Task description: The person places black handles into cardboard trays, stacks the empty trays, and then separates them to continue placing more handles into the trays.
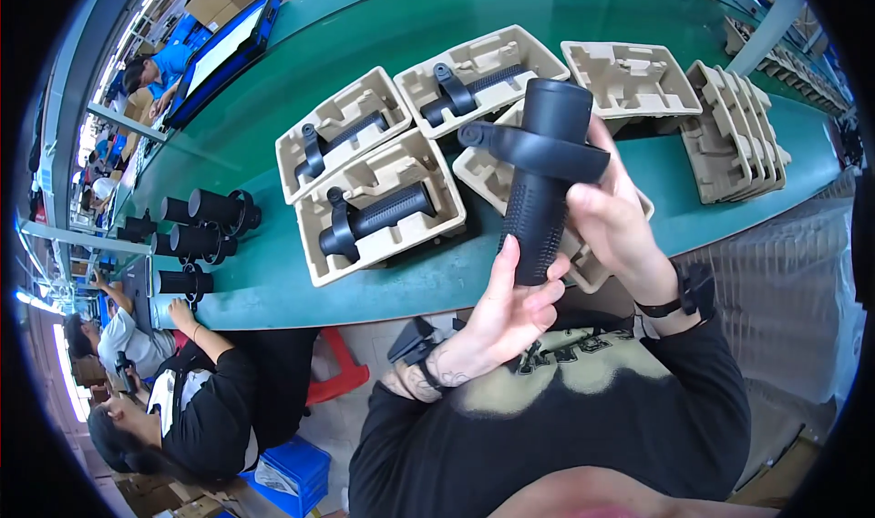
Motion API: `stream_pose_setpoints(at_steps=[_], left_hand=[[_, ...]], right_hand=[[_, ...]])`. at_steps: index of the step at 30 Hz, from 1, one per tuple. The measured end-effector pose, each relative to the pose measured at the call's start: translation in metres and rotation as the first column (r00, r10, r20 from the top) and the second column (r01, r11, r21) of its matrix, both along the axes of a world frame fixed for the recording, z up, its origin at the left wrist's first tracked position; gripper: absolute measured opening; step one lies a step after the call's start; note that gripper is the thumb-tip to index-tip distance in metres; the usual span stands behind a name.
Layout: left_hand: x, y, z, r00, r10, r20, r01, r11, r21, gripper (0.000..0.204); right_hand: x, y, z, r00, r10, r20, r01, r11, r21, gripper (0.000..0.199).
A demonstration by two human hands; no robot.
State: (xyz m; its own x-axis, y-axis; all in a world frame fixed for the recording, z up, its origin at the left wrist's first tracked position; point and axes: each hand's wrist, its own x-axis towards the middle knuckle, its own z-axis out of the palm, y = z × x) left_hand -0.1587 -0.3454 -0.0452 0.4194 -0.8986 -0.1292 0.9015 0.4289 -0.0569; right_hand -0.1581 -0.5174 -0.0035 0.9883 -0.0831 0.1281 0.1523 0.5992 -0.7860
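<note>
I hold a black hand-held device upright in front of me, a cylinder with a dotted grip and a side handle. My left hand cups its lower end from below. My right hand wraps the grip from the right, thumb over the side handle. Behind the device lies a beige moulded pulp tray, partly hidden by it. Three more pulp trays each hold one black device of the same kind on the green table.
An empty pulp tray and a stack of several leaning trays sit at the right. More black devices stand at the table's left end. A co-worker in black sits at my left; other people work further back.
</note>
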Motion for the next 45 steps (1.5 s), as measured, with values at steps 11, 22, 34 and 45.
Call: stream_pose_setpoints(at_steps=[11, 22, 34, 45], left_hand=[[0.015, 0.014, 0.031, -0.034, -0.463, 0.886, -0.179, 0.875, 0.451, 0.046], [0.159, 0.221, 0.074, -0.189, -0.498, 0.846, -0.837, -0.369, -0.404, 0.049], [0.235, 0.311, 0.050, 0.224, -0.827, 0.515, -0.617, -0.529, -0.582, 0.065], [0.018, 0.031, 0.021, 0.459, 0.606, 0.650, -0.755, 0.651, -0.075, 0.065]], right_hand=[[-0.022, -0.035, 0.040, 0.894, -0.324, 0.309, 0.355, 0.090, -0.931, 0.057], [-0.015, -0.015, -0.011, 0.950, -0.081, 0.301, 0.262, -0.310, -0.914, 0.053], [-0.020, -0.043, 0.015, 0.987, 0.056, 0.152, 0.152, 0.010, -0.988, 0.063], [-0.017, 0.023, 0.016, 0.949, 0.205, 0.239, 0.097, 0.533, -0.840, 0.084]])
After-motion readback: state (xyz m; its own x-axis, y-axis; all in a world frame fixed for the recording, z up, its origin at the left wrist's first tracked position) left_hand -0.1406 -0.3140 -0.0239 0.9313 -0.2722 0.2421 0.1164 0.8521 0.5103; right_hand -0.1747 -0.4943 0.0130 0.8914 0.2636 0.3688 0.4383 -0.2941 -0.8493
